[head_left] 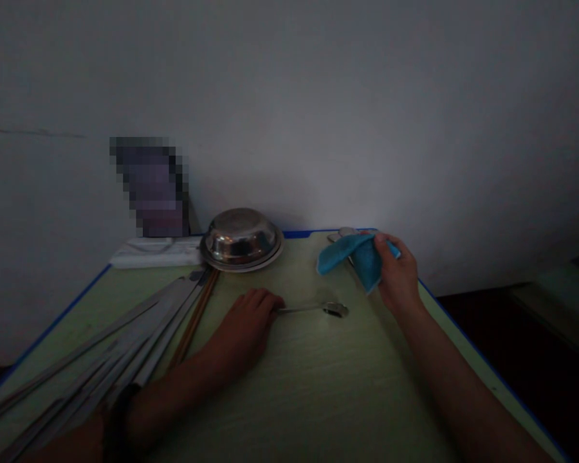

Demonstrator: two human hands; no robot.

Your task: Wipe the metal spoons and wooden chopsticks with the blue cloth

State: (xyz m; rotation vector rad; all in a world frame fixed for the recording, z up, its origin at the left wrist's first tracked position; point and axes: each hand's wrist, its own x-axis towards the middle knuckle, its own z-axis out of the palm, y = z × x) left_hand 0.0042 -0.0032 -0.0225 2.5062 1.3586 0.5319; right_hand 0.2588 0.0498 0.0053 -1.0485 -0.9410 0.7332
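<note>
My left hand (253,318) is closed on the handle end of a metal spoon (302,308), whose bowl points right, low over the table. In my right hand (399,273) a blue cloth (364,254) is pinched between thumb and fingers, its corners hanging down to the left. The cloth is held above the table, apart from the spoon in my left hand. Behind the cloth, near the back edge, lie shiny metal pieces (346,231) that look like spoon bowls; the cloth partly hides them.
An upturned metal bowl (244,235) sits at the back of the green table (289,399). Brown chopsticks (197,315) and several long, flat metal utensils (139,341) lie on the left. A white strip (157,254) and a blurred-out upright object (154,186) stand against the wall.
</note>
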